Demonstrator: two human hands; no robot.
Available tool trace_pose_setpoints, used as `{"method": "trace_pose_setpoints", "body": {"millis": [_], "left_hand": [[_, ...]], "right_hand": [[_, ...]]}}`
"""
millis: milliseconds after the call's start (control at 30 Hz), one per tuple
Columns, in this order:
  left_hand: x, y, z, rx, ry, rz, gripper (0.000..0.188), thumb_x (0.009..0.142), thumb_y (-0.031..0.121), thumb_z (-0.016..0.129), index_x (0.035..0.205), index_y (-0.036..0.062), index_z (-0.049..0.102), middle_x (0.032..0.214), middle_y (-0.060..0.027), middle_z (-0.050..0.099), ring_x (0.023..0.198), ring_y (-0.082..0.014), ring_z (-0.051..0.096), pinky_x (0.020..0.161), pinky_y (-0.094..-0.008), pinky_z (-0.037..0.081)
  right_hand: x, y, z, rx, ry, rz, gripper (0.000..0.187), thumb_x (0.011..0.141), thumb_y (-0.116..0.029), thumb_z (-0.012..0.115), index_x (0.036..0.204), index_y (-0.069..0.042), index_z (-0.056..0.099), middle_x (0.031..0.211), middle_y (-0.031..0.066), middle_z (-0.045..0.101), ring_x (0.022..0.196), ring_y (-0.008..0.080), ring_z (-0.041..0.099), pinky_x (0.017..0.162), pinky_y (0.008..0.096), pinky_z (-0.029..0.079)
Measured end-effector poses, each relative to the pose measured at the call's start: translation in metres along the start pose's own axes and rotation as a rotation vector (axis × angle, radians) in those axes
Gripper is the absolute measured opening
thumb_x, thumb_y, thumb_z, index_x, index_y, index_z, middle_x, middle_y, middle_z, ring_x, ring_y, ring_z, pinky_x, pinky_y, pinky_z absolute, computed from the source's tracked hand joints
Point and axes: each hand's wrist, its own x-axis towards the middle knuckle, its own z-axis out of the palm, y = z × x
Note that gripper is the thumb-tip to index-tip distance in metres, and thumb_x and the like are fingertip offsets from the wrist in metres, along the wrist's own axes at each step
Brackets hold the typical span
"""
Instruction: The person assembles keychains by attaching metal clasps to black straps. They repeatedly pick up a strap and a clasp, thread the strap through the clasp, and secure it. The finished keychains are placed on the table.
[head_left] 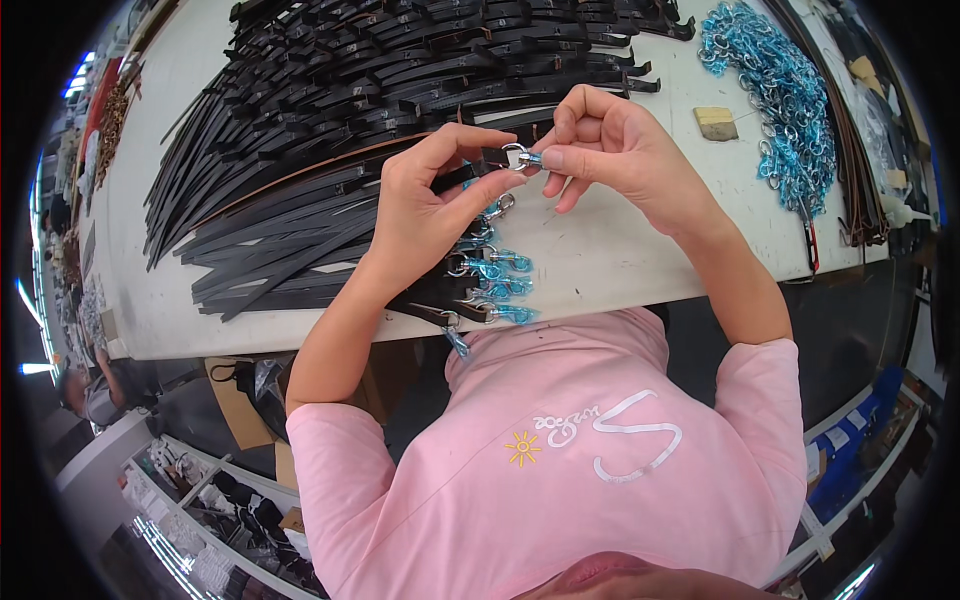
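Observation:
Above the table, my left hand (420, 190) pinches the end of a black strap (494, 156) between thumb and fingers. My right hand (625, 160) is closed on a metal snap hook (534, 159) partly wrapped in blue film. The hook's silvery ring (514, 150) sits at the strap's end, between the two hands; whether the strap passes through it is too small to tell. Below my left hand lie several black straps with blue-wrapped snap hooks (490, 270) at their ends, a few hanging over the table's near edge.
A large heap of black straps (400, 85) covers the table's left and far part. At the right are a pile of blue-wrapped hooks (780, 85), a yellowish block (716, 123), a red-handled tool (811, 245), brown straps (858, 200) and a white nozzle bottle (900, 212).

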Motion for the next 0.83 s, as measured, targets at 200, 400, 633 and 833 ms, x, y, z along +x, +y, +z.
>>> {"method": "trace_pose_setpoints", "body": {"millis": [200,400,633,833], "left_hand": [[0.002,-0.003,-0.002,0.137,0.024,0.193,0.034,0.074,0.01,0.085,0.106,0.0064,0.074,0.085,-0.003,0.066,0.071,-0.0096,0.058,0.054,-0.0215,0.044],[-0.004,0.0,0.008,0.192,0.059,0.359,0.04,0.068,0.013,0.089,0.106,0.0126,0.076,0.095,-0.0032,0.06,0.063,-0.0079,0.051,0.046,-0.0205,0.036],[-0.009,0.0,0.014,0.272,-0.039,0.346,0.04,0.069,0.014,0.088,0.107,0.0121,0.075,0.101,-0.0027,0.058,0.069,-0.0058,0.051,0.048,-0.0192,0.037],[-0.006,0.009,-0.002,0.326,-0.154,0.249,0.052,0.073,0.025,0.086,0.12,0.0122,0.066,0.107,-0.0067,0.062,0.072,-0.0171,0.063,0.054,-0.028,0.051]], "right_hand": [[-0.003,0.002,0.0,-0.05,-0.006,-0.045,0.021,0.092,-0.015,0.07,0.103,-0.004,0.056,0.091,0.0068,0.068,0.082,0.0123,0.068,0.068,0.0248,0.056],[-0.003,0.0,0.0,-0.05,-0.152,0.097,0.032,0.088,-0.028,0.076,0.107,-0.002,0.07,0.085,0.0015,0.067,0.079,0.0091,0.062,0.074,0.024,0.051],[0.0,0.012,0.0,-0.118,-0.213,0.187,0.025,0.09,-0.027,0.074,0.097,-0.003,0.073,0.08,-0.001,0.065,0.077,0.0069,0.059,0.072,0.0236,0.049],[0.003,0.017,-0.006,-0.035,-0.193,0.251,0.022,0.09,-0.021,0.073,0.102,-0.003,0.071,0.085,0.0006,0.069,0.081,0.0073,0.064,0.075,0.0214,0.049]]}}
